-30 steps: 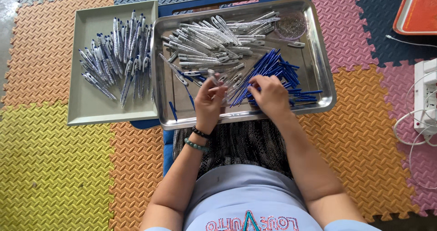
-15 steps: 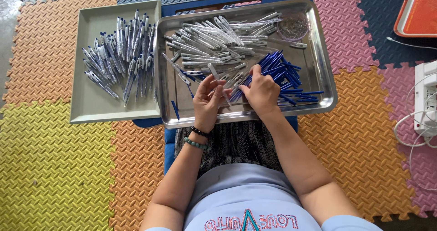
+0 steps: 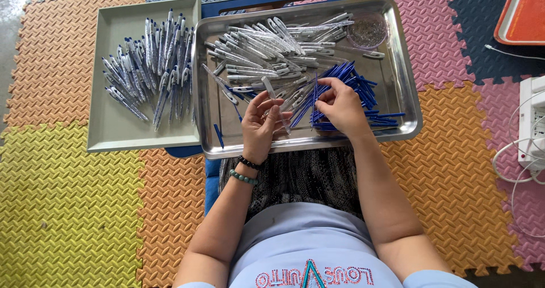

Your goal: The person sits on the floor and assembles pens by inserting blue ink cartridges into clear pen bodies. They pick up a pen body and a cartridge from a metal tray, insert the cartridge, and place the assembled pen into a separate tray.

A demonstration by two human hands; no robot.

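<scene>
A steel tray (image 3: pixel 406 72) lies across my lap, holding a heap of clear pen barrels (image 3: pixel 267 49) and a pile of blue refills (image 3: pixel 355 86). My left hand (image 3: pixel 260 126) grips one clear pen barrel (image 3: pixel 271 95) that sticks up between its fingers. My right hand (image 3: pixel 340 106) rests on the blue refills and pinches one thin blue refill (image 3: pixel 314 97) near its tip. The two hands are close together over the tray's front half. A small clear dish of tiny parts (image 3: pixel 368 31) sits at the tray's far right.
A grey-green tray (image 3: pixel 113 123) to the left holds several finished blue-and-clear pens (image 3: pixel 150 66). Coloured foam mats (image 3: pixel 62 208) cover the floor. An orange tray (image 3: pixel 525 12) lies at the upper right, a white power strip (image 3: pixel 533 123) with cables at the right edge.
Both hands have stayed over the tray's front. My left hand has lifted a clear barrel upright, and my right hand has drawn a blue refill from the pile.
</scene>
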